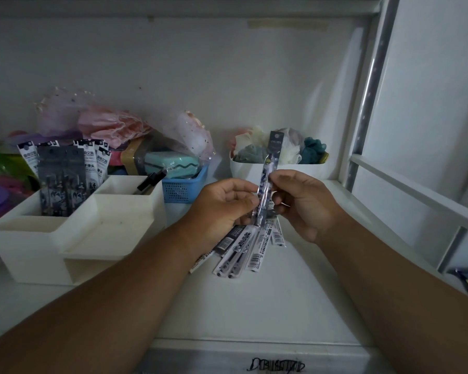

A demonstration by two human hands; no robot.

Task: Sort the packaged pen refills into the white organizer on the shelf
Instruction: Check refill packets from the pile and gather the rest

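I see both hands raised together over the shelf point(295, 300). My left hand point(222, 209) is curled around a fan of refill packets point(243, 249) that hang below it, their lower ends over the shelf surface. My right hand point(300, 203) pinches one upright refill packet point(268, 182), its top edge rising above both hands. The white organizer point(73, 233) sits to the left of my left hand, near its knuckles, with sorted packets point(60, 179) standing in a rear compartment. A white bin point(254, 168) stands just behind the hands, a blue basket point(184, 184) behind-left. Open shelf lies below my forearms.
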